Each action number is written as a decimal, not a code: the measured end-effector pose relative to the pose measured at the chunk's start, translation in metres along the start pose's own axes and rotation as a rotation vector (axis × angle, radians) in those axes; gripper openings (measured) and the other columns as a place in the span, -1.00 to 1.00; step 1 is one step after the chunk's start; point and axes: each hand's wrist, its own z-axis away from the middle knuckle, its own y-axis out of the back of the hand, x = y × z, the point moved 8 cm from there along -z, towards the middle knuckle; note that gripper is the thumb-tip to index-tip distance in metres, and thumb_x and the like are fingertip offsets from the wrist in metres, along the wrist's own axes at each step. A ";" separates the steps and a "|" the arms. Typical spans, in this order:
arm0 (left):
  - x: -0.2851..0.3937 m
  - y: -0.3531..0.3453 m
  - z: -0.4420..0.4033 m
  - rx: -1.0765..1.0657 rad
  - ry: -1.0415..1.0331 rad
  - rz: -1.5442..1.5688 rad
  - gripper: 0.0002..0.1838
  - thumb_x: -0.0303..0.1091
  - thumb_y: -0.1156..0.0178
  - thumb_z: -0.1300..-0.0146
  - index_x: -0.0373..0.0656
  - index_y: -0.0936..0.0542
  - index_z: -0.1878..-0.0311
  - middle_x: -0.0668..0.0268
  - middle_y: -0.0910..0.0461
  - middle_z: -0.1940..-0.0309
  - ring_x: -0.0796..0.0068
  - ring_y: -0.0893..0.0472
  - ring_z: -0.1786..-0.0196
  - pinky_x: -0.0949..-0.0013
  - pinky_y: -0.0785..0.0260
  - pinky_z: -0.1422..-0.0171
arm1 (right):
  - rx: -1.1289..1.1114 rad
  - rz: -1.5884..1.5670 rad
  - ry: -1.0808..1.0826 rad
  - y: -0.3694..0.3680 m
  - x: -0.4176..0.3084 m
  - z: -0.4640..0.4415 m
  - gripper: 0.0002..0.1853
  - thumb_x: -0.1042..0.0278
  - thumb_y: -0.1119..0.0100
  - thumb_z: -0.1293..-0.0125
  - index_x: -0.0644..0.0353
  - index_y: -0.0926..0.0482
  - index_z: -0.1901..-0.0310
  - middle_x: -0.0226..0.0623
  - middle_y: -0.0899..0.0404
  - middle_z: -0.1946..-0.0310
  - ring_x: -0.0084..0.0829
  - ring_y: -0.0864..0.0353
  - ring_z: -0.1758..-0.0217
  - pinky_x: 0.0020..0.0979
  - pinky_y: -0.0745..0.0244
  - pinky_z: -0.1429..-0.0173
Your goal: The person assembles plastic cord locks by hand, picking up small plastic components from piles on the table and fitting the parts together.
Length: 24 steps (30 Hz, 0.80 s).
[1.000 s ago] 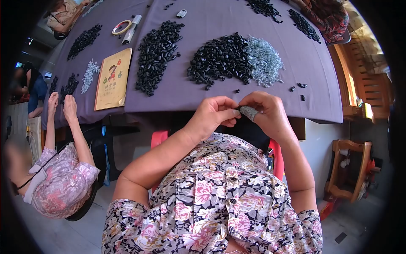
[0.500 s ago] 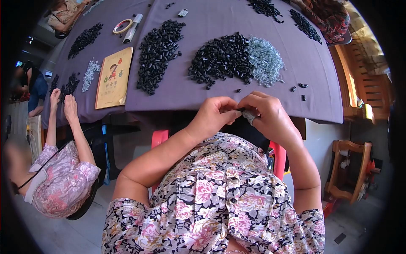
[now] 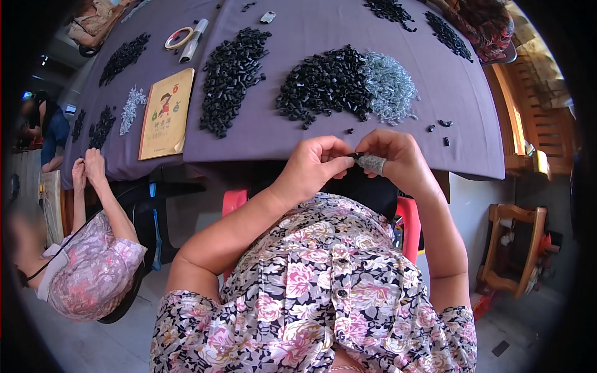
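At the table's near edge my left hand and my right hand meet fingertip to fingertip. Between them is a small black piece, pinched by both and mostly covered by the fingers. A grey wrap covers my right thumb. Beyond my hands lies a heap of black pieces, touching a heap of clear pieces on its right. Another black heap lies to the left. A few loose black pieces are near the right edge.
A yellow booklet lies left on the purple tablecloth, with a tape roll and a clear roll beyond it. At the left, a co-worker's hands are held together by the edge. Other people sit at the far corners.
My right fingers have shifted and the grey thumb wrap shows more fully than half a second ago. The co-worker's hands have come together and moved closer to their body.
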 end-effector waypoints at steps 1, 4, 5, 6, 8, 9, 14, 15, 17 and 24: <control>0.001 0.000 0.000 0.004 -0.018 0.008 -0.85 -0.49 -0.24 -0.30 -0.30 -0.61 0.10 0.36 -0.66 0.33 0.68 -0.60 0.30 0.58 -0.48 0.16 | -0.019 -0.119 -0.026 -0.001 0.002 0.000 -0.83 0.64 -0.23 -0.14 0.31 -0.59 0.20 -0.39 -0.64 0.36 -0.65 -0.61 0.28 -0.54 -0.51 0.23; 0.003 -0.001 0.001 0.001 -0.041 0.015 -0.85 -0.50 -0.22 -0.31 -0.30 -0.60 0.09 0.35 -0.66 0.32 0.67 -0.61 0.28 0.57 -0.48 0.14 | -0.033 -0.175 0.006 0.000 0.006 -0.002 -0.85 0.63 -0.24 -0.17 0.33 -0.59 0.20 -0.41 -0.64 0.35 -0.65 -0.60 0.29 -0.59 -0.49 0.24; 0.003 -0.002 0.002 0.002 -0.040 0.015 -0.85 -0.50 -0.22 -0.31 -0.31 -0.60 0.09 0.34 -0.66 0.32 0.67 -0.61 0.28 0.57 -0.48 0.14 | -0.035 -0.176 0.022 0.001 0.007 -0.002 -0.85 0.63 -0.24 -0.17 0.33 -0.59 0.20 -0.40 -0.64 0.35 -0.66 -0.60 0.30 -0.59 -0.49 0.24; 0.004 -0.002 0.002 0.002 -0.039 0.015 -0.85 -0.50 -0.23 -0.31 -0.31 -0.60 0.09 0.34 -0.66 0.32 0.66 -0.61 0.28 0.57 -0.49 0.13 | -0.036 -0.176 0.037 0.002 0.008 -0.002 -0.85 0.62 -0.25 -0.17 0.33 -0.59 0.20 -0.40 -0.64 0.35 -0.66 -0.60 0.30 -0.59 -0.49 0.25; 0.004 -0.004 0.002 -0.008 -0.043 0.001 -0.85 -0.51 -0.23 -0.30 -0.31 -0.60 0.08 0.34 -0.66 0.32 0.66 -0.62 0.27 0.57 -0.49 0.12 | -0.036 -0.171 0.051 0.002 0.008 -0.001 -0.86 0.62 -0.25 -0.17 0.33 -0.59 0.21 -0.40 -0.64 0.36 -0.66 -0.60 0.31 -0.60 -0.48 0.25; 0.003 -0.004 0.002 -0.017 -0.050 -0.014 -0.84 -0.51 -0.23 -0.30 -0.32 -0.60 0.08 0.34 -0.66 0.32 0.66 -0.62 0.27 0.57 -0.49 0.12 | -0.035 -0.165 0.050 0.002 0.008 -0.001 -0.86 0.62 -0.25 -0.17 0.33 -0.58 0.21 -0.40 -0.64 0.36 -0.66 -0.60 0.31 -0.59 -0.48 0.26; 0.006 -0.006 0.002 -0.022 -0.050 -0.002 -0.84 -0.51 -0.23 -0.30 -0.31 -0.60 0.08 0.35 -0.65 0.32 0.67 -0.61 0.28 0.57 -0.50 0.12 | -0.030 -0.178 0.044 0.003 0.006 -0.002 -0.87 0.61 -0.25 -0.18 0.32 -0.58 0.22 -0.41 -0.63 0.38 -0.67 -0.59 0.33 -0.60 -0.47 0.27; 0.007 -0.007 0.002 -0.019 -0.041 0.018 -0.84 -0.51 -0.24 -0.30 -0.31 -0.60 0.08 0.35 -0.65 0.33 0.67 -0.61 0.28 0.57 -0.50 0.12 | -0.029 -0.179 0.042 0.002 0.003 -0.001 -0.87 0.61 -0.25 -0.18 0.31 -0.58 0.22 -0.41 -0.63 0.38 -0.67 -0.58 0.33 -0.60 -0.47 0.27; 0.007 -0.007 0.003 -0.016 -0.033 0.043 -0.84 -0.52 -0.24 -0.29 -0.31 -0.61 0.08 0.35 -0.65 0.32 0.67 -0.61 0.28 0.57 -0.50 0.13 | -0.035 -0.184 0.043 0.001 0.002 0.000 -0.87 0.61 -0.25 -0.18 0.31 -0.57 0.22 -0.41 -0.62 0.38 -0.67 -0.57 0.34 -0.60 -0.46 0.28; 0.009 -0.007 0.005 -0.021 -0.068 0.071 -0.81 -0.51 -0.24 -0.29 -0.30 -0.60 0.05 0.34 -0.65 0.27 0.65 -0.62 0.26 0.57 -0.51 0.10 | -0.039 -0.337 0.021 -0.002 0.009 -0.001 -0.88 0.56 -0.23 -0.19 0.29 -0.56 0.22 -0.41 -0.60 0.39 -0.66 -0.56 0.34 -0.61 -0.45 0.30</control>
